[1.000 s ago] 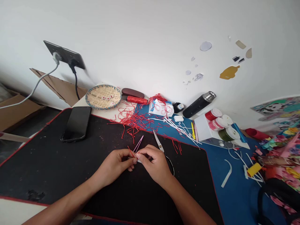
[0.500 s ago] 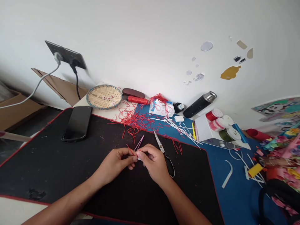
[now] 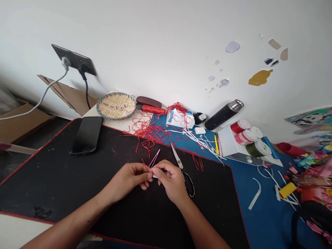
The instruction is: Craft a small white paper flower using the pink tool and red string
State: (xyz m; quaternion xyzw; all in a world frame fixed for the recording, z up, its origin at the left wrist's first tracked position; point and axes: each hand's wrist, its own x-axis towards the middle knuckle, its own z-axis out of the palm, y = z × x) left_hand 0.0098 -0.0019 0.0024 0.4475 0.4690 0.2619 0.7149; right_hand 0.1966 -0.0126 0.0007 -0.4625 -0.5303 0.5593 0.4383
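Observation:
Over the black mat [image 3: 124,221], my left hand [image 3: 132,176] and my right hand [image 3: 171,180] meet with fingertips touching. A short red cord [image 3: 145,165] sticks up from the pinch of my left thumb and forefinger. Between the fingertips of my right hand shows the edge of a small white piece [image 3: 155,176], with red cord at it; most of it is covered by the fingers. Just beyond the hands lie pink tweezers [image 3: 155,158], partly hidden. Black-handled scissors [image 3: 178,162] rest open-bladed beside my right hand.
Red cord snippets [image 3: 147,133] are scattered behind the mat, near a red thread spool [image 3: 153,109] and a woven basket [image 3: 116,105]. A phone [image 3: 86,135] lies left. White cords [image 3: 201,140], a black flask [image 3: 224,114] and lidded jars [image 3: 245,136] stand or lie right.
The view has shifted slightly, so the surroundings on the right sit further right. Both hands keep the same pinch in nearly the same spot.

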